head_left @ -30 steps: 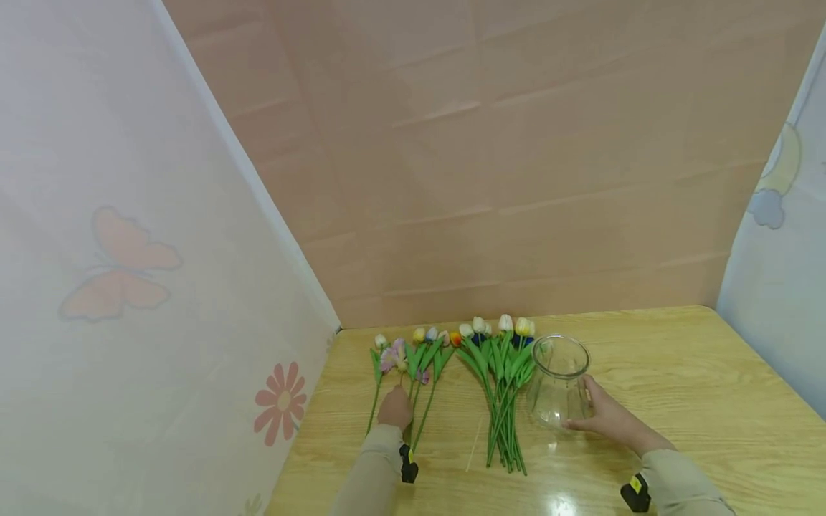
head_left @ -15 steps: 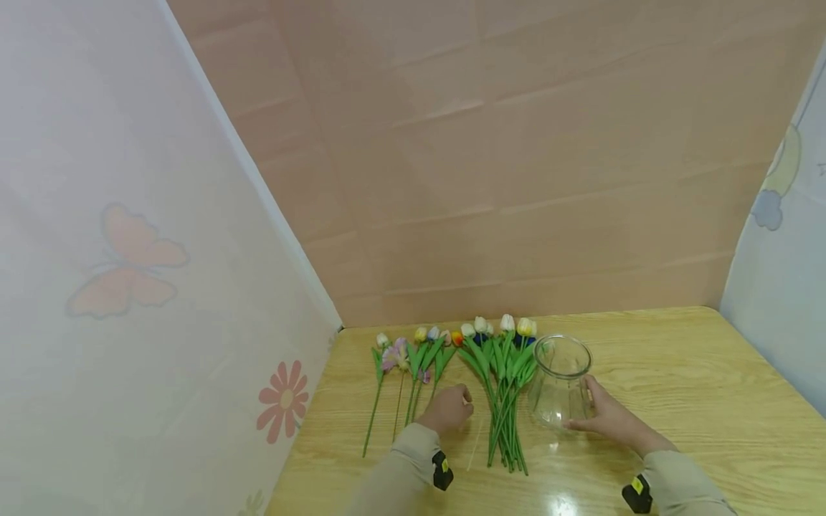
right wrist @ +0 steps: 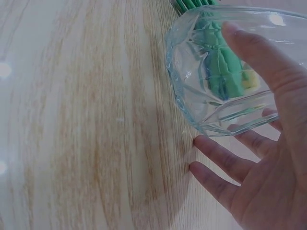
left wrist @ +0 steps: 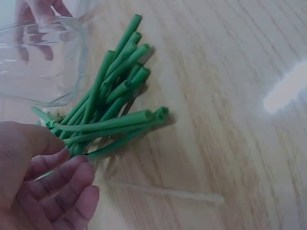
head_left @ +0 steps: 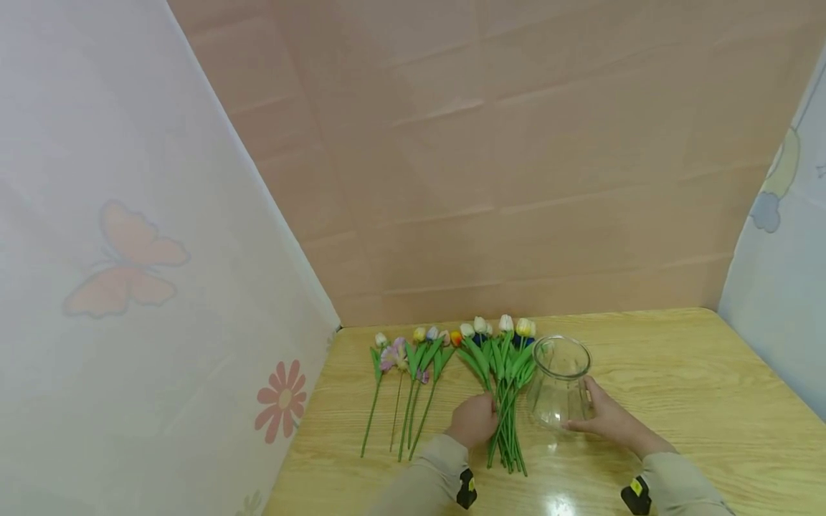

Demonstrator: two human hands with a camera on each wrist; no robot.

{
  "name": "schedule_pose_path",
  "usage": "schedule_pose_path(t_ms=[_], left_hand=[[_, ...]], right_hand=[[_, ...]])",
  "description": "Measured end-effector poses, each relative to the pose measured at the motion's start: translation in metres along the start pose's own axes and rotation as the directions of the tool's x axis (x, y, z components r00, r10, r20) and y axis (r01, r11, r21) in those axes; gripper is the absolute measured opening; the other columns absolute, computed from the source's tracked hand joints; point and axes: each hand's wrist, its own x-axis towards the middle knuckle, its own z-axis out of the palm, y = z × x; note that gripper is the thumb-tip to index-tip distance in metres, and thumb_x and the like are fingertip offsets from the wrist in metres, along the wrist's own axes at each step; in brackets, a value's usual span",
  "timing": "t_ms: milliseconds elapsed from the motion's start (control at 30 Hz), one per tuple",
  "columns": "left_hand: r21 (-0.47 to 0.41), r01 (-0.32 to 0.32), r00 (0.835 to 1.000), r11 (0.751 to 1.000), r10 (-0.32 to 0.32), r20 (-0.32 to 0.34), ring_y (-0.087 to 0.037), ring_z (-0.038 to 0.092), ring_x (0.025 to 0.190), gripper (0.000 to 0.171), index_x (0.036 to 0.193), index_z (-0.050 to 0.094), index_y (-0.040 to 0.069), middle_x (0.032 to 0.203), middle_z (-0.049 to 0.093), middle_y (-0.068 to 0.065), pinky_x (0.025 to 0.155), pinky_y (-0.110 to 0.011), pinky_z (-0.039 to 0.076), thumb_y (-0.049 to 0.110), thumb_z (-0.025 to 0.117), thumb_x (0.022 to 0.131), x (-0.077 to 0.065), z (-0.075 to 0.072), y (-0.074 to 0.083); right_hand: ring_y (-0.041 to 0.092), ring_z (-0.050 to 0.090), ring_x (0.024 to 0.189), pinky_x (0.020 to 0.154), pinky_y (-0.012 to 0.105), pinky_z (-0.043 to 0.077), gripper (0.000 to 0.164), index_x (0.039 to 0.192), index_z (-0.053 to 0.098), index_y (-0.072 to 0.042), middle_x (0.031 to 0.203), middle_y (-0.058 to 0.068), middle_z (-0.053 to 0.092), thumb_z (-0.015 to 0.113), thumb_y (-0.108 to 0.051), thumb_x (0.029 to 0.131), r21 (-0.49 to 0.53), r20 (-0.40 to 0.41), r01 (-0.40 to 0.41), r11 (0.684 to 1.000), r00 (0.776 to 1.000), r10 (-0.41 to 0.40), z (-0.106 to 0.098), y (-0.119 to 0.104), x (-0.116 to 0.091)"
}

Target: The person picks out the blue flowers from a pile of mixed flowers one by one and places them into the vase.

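Artificial tulips [head_left: 512, 367] lie in a bunch on the table, white and yellow heads toward the back. Their green stems [left wrist: 115, 86] fan out at the near end. My left hand [head_left: 475, 421] is at the bunch's left side, thumb and forefinger pinching at the stems; in the left wrist view the other fingers curl loosely. Right of the bunch stands a clear glass vase [head_left: 555, 403], upright with a round rim. My right hand [head_left: 609, 418] holds its right side, thumb in front and fingers spread behind in the right wrist view. Green leaves show through the glass.
Further left lie several single flowers, among them a white tulip [head_left: 381, 340] and a purple-pink bloom [head_left: 395, 356]. A thin pale stick [left wrist: 168, 191] lies beside the stems. A patterned curtain [head_left: 213, 287] borders the table's left, and a brown backdrop [head_left: 452, 251] hangs behind.
My left hand has moved right, from the single flowers across the table to the tulip bunch, where it now pinches at the stems. The right hand and the vase have stayed in place.
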Motion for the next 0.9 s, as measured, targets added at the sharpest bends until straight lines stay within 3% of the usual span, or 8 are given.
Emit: schedule_pose_path(t_ms=[267, 467, 567, 767, 833, 900], left_hand=[[0.015, 0.015, 0.999, 1.000, -0.014, -0.037, -0.005, 0.034, 0.046, 0.026, 0.076, 0.045, 0.020, 0.056, 0.036, 0.008, 0.044, -0.021, 0.027, 0.024, 0.063, 0.095, 0.001, 0.008, 0.006], [0.088, 0.042, 0.998, 0.995, -0.038, -0.050, -0.003, 0.043, 0.046, 0.020, 0.081, 0.053, 0.021, 0.059, 0.047, 0.009, 0.043, -0.021, 0.034, 0.031, 0.064, 0.094, 0.003, 0.013, 0.008], [0.100, 0.063, 0.997, 0.993, -0.058, -0.055, -0.004, 0.040, 0.045, 0.024, 0.079, 0.051, 0.021, 0.057, 0.043, 0.009, 0.042, -0.021, 0.032, 0.033, 0.065, 0.093, 0.004, 0.015, 0.009], [-0.050, 0.079, 0.996, 0.996, -0.081, -0.032, -0.007, 0.018, 0.040, 0.050, 0.060, 0.027, 0.020, 0.051, 0.014, 0.008, 0.040, -0.022, 0.018, 0.025, 0.063, 0.094, 0.007, 0.009, 0.012], [-0.112, 0.075, 0.996, 0.991, -0.079, -0.032, -0.008, 0.018, 0.040, 0.052, 0.058, 0.027, 0.020, 0.049, 0.015, 0.008, 0.040, -0.022, 0.018, 0.020, 0.063, 0.094, 0.007, 0.004, 0.013], [-0.143, 0.068, 0.996, 0.987, -0.076, -0.050, -0.006, 0.025, 0.041, 0.046, 0.057, 0.036, 0.018, 0.049, 0.025, 0.008, 0.041, -0.021, 0.023, 0.017, 0.063, 0.094, 0.008, -0.001, 0.013]], right_hand=[[0.065, 0.023, 0.129, 0.093, 0.075, 0.029, 0.101, 0.147, 0.014, -0.001, 0.146, 0.040, 0.021, 0.079, -0.038, 0.079, -0.003, -0.011, 0.003, 1.000, 1.000, -0.003, 0.001, 0.002, 0.000], [0.066, 0.023, 0.127, 0.093, 0.075, 0.030, 0.102, 0.148, 0.012, 0.000, 0.146, 0.042, 0.019, 0.078, -0.037, 0.080, -0.004, -0.008, 0.013, 1.000, 1.000, -0.013, 0.001, 0.001, 0.000], [0.066, 0.025, 0.128, 0.093, 0.075, 0.030, 0.102, 0.148, 0.014, -0.001, 0.146, 0.042, 0.020, 0.079, -0.036, 0.079, -0.002, -0.018, 0.023, 1.000, 1.000, -0.023, 0.002, 0.001, 0.000], [0.065, 0.028, 0.127, 0.093, 0.075, 0.031, 0.101, 0.147, 0.016, -0.001, 0.144, 0.039, 0.025, 0.081, -0.034, 0.077, 0.004, -0.031, 0.031, 1.000, 0.999, -0.031, 0.001, 0.001, 0.000], [0.065, 0.028, 0.127, 0.093, 0.075, 0.031, 0.101, 0.147, 0.016, -0.001, 0.144, 0.039, 0.026, 0.081, -0.034, 0.077, 0.005, -0.030, 0.028, 1.000, 0.999, -0.028, 0.001, 0.000, 0.000], [0.064, 0.026, 0.128, 0.094, 0.075, 0.029, 0.102, 0.147, 0.015, -0.001, 0.146, 0.039, 0.024, 0.081, -0.035, 0.077, 0.008, -0.024, 0.019, 1.000, 1.000, -0.019, 0.001, 0.000, 0.000]])
